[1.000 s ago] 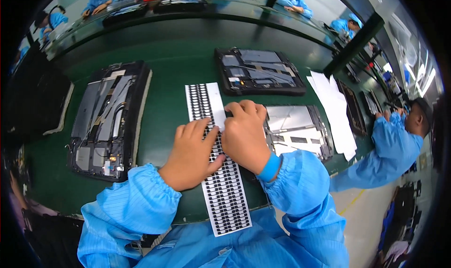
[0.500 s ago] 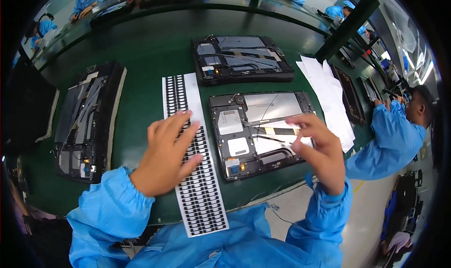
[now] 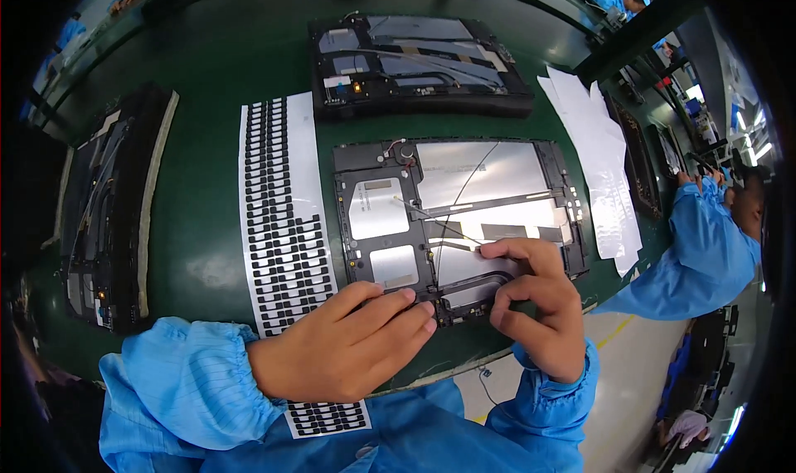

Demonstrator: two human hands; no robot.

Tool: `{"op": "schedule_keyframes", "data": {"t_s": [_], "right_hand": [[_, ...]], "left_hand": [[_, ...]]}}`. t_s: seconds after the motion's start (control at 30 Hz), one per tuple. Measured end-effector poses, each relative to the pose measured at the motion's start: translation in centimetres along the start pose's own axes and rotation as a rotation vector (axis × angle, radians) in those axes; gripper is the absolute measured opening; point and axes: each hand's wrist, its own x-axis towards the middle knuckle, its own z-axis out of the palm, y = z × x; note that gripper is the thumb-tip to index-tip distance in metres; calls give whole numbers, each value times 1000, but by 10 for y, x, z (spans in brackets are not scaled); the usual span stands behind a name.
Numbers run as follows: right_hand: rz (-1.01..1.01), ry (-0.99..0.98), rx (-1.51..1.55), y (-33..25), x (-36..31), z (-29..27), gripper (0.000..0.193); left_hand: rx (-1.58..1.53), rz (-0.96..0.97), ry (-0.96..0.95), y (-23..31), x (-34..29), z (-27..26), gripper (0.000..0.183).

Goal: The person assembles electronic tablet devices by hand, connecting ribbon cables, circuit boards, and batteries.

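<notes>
An opened flat electronic device (image 3: 489, 170), with silver plates, black strips and thin cables inside, lies before me on the green table. My left hand (image 3: 344, 340) is over its lower left corner, fingers stretched out side by side, thumb hidden. At the lower middle of the device is my right hand (image 3: 539, 307). Its index fingertip is at the end of a thin cable (image 3: 435, 220), and the thumb stays apart from it. Under my left hand and forearm runs a long white sheet (image 3: 300, 141) with rows of small black pieces (image 3: 286, 257), some places on it bare.
A similar opened device (image 3: 423, 67) lies on a dark pad behind, another (image 3: 108, 199) at the left. White papers (image 3: 597, 166) lie at the right, beside a dark frame (image 3: 634, 158). A co-worker's blue sleeve (image 3: 696, 249) reaches in at the right; a dark post (image 3: 622, 38) rises behind.
My left hand has moved from above the white sheet to the device's lower left corner. My right hand has come down and left onto the device. The view has shifted closer.
</notes>
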Motion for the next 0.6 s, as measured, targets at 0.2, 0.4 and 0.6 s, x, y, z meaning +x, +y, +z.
{"op": "schedule_keyframes", "data": {"t_s": [0.2, 0.4, 0.6], "right_hand": [[26, 19, 44, 1, 1, 2, 6], [23, 28, 33, 1, 2, 3, 5], [14, 52, -16, 0, 0, 6, 5]], "left_hand": [[23, -27, -42, 3, 1, -6, 31], [32, -28, -56, 3, 0, -4, 29], [23, -62, -39, 8, 2, -6, 27]]}}
